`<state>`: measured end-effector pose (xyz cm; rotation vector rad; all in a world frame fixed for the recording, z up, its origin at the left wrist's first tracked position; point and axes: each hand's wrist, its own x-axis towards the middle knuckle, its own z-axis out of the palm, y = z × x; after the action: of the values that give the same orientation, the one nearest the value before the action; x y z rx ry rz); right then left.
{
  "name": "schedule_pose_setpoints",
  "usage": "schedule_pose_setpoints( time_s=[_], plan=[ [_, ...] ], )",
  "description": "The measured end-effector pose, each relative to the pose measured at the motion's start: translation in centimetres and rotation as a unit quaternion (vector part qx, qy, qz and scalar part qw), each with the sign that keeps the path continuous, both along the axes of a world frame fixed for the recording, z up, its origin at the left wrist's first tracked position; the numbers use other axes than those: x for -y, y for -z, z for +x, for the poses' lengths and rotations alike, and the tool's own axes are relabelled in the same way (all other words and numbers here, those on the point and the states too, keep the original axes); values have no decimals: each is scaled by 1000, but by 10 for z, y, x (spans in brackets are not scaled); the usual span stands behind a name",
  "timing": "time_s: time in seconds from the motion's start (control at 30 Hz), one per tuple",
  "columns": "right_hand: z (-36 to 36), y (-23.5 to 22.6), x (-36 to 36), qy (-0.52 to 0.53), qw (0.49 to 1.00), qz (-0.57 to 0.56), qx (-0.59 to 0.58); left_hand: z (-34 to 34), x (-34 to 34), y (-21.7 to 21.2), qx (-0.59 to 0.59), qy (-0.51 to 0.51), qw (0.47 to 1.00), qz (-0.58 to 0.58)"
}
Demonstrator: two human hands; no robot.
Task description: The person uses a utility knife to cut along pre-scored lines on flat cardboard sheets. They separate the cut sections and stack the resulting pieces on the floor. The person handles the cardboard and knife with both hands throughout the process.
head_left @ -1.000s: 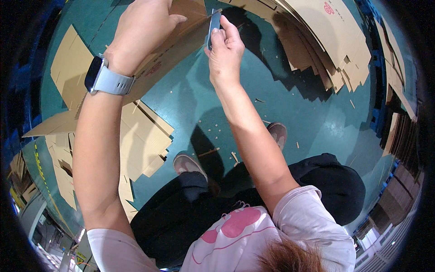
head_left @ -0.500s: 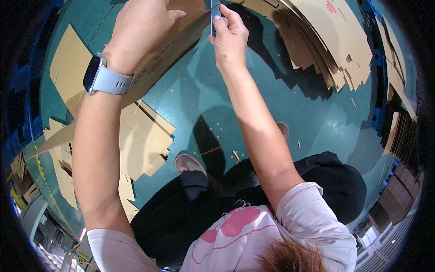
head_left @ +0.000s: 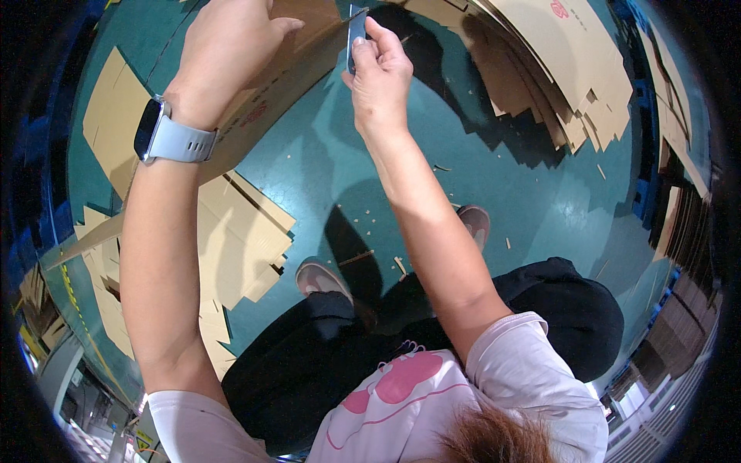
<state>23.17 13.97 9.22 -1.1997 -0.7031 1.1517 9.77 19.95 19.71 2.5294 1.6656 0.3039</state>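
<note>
My right hand (head_left: 382,73), at the top centre, is closed around a flat, bluish-grey metal blade (head_left: 356,35). The blade's upper end meets the corner edge of a brown stack of cardboard sheets (head_left: 297,77). Over that same stack lies my left hand (head_left: 228,54), its thumb stretched out toward the right. Its other fingers run past the upper edge of the picture, so their tips are hidden. On the stack's side, a red printed mark shows next to my left wrist, which wears a watch (head_left: 158,131) with a pale band.
A fanned pile of cut cardboard (head_left: 571,69) rises at the upper right. More flat cardboard (head_left: 239,239) lies at the left, under my left arm. Small scraps (head_left: 400,265) are scattered over the green floor (head_left: 556,208) around my shoes (head_left: 316,278). Further stacks (head_left: 679,231) line the right edge.
My right hand and the blade have moved slightly left and downward. My left hand has shifted a little left. A small thin scrap now shows on the floor right of my right forearm.
</note>
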Motion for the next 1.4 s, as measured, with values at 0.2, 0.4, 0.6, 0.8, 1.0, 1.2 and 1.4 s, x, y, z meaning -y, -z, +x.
schedule_pose_setpoints(
  time_s=[0.2, 0.4, 0.6, 0.8, 1.0, 1.2, 1.4],
  plan=[
    [-1, 4, 0, 29, 998, 44, -16, 3, 0, -2, -12, -3, 1000, -11],
    [-1, 4, 5, 29, 999, 38, -8, 2, 1, 0, -10, -9, 1000, -16],
    [-1, 1, 11, 18, 999, 26, -35, 4, 1, -2, -18, -14, 999, -25],
    [2, 2, -4, 0, 999, 48, -1, 0, -1, -3, 4, 3, 999, -47],
    [15, 11, -29, -38, 998, 57, -16, -2, -4, 0, 18, 11, 998, -58],
    [12, 14, -26, -36, 996, 46, -63, -2, -8, 1, 25, 11, 998, -48],
    [14, 1, -12, -41, 999, 18, -13, -4, -12, 0, 2, 1, 999, -51]
  ],
)
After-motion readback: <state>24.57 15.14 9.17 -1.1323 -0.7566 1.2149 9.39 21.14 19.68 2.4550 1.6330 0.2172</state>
